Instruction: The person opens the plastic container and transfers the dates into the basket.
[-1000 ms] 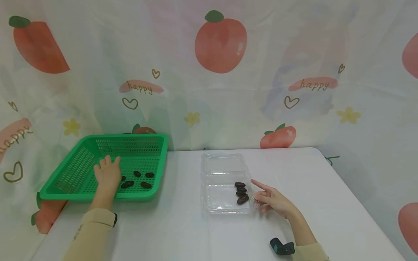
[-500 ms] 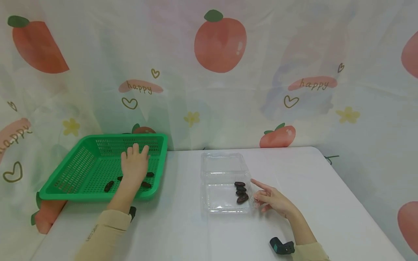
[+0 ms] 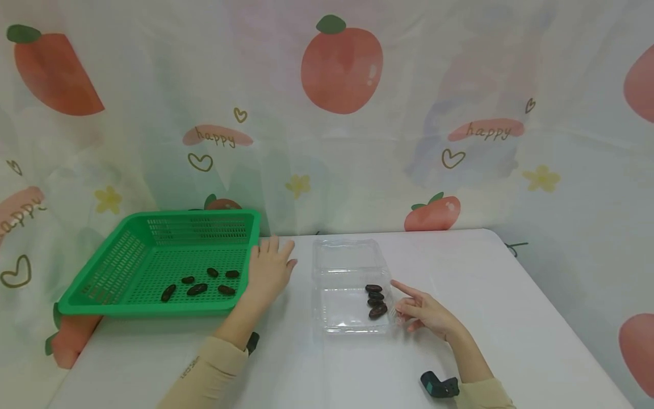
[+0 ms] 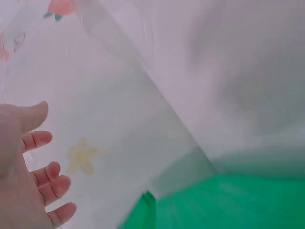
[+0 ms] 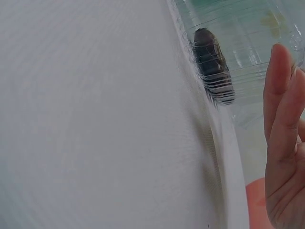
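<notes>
My left hand [image 3: 269, 271] is just outside the right rim of a green plastic basket [image 3: 153, 311], palm down in the head view. Its fingers are loosely bent, and the left wrist view shows nothing in the palm. Several dark oval dates [image 3: 197, 289] lie scattered on the basket floor. My right hand [image 3: 426, 312] grips the right edge of a clear hinged plastic box [image 3: 339, 309], with the index finger stretched along its side. Several dates [image 3: 377, 311] sit in a column against that side, one of them [image 5: 213, 67] visible through the wall in the right wrist view.
Both containers stand on a white table [image 3: 286, 363]. A black wrist device [image 3: 439, 385] shows beside the right forearm. Behind the table hangs a patterned curtain [image 3: 342, 159] with printed fruit.
My left hand has moved right, from inside the basket to beyond its right rim, uncovering the dates there. The right hand and the clear box have stayed in place.
</notes>
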Demonstrator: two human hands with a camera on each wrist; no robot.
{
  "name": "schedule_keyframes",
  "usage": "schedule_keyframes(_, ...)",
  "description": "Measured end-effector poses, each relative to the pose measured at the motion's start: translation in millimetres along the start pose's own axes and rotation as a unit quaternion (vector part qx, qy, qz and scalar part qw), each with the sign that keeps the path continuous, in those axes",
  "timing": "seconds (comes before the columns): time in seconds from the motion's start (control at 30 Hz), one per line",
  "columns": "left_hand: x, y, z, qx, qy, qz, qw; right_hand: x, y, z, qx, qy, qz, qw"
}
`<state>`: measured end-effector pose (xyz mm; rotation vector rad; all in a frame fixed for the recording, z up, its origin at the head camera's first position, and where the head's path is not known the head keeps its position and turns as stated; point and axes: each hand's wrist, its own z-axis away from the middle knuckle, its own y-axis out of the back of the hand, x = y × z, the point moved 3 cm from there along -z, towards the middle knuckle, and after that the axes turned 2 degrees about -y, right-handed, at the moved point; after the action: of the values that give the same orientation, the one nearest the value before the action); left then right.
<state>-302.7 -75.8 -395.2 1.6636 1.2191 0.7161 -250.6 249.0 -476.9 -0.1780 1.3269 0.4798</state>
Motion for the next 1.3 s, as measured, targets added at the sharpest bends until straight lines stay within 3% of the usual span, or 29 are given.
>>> schedule_keyframes(0.3,47.3,-19.0,4.0,-0.054,-0.056,0.011,0.9969,2.4,0.3,-1.1,-0.003,0.002,-0.003,1.0)
schedule_keyframes(0.7,103.6,-44.8,11.3,-0.086,-0.11,0.01,0.9901,1.9,-1.4,0.1,0.005,0.001,-0.008,1.0)
schedule_keyframes(1.0,131.1,-59.8,12.0,-0.09,-0.146,0.023,0.9849,1.1,-1.7,-0.9,-0.002,0.008,-0.015,0.9998)
schedule_keyframes(1.3,147.5,-69.0,6.9,-0.107,-0.182,0.017,0.9773,1.6,-1.8,-1.6,-0.002,0.01,-0.013,0.9999)
